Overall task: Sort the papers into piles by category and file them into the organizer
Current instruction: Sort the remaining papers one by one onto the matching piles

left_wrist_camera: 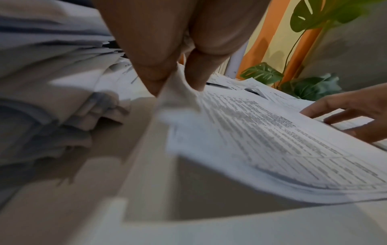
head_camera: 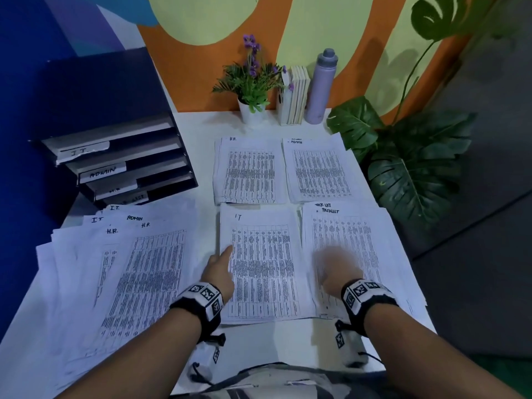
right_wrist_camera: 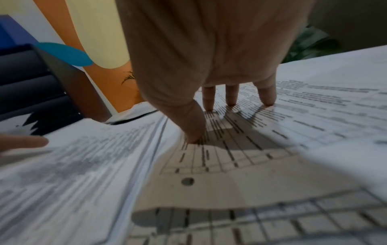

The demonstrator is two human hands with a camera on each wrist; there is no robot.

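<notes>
Four labelled piles lie on the white table (head_camera: 290,338): H.R. (head_camera: 250,171), ADMIN (head_camera: 318,171), IT (head_camera: 263,269) and task list (head_camera: 352,249). A loose fanned heap of unsorted papers (head_camera: 123,272) covers the near left. The dark organizer (head_camera: 121,165), with labelled trays, stands at the far left. My left hand (head_camera: 221,266) is at the IT pile's left edge; in the left wrist view the left hand (left_wrist_camera: 176,86) pinches the edge of the IT sheet (left_wrist_camera: 261,132) between thumb and finger. My right hand (head_camera: 335,264), blurred, rests on the task list pile with straight fingertips (right_wrist_camera: 230,101) touching the paper.
Along the back wall stand a white flowerpot (head_camera: 252,110), a row of books (head_camera: 296,96) and a lilac bottle (head_camera: 321,87). A large-leafed plant (head_camera: 408,162) crowds the table's right edge. Bare table shows between the piles and along the near edge.
</notes>
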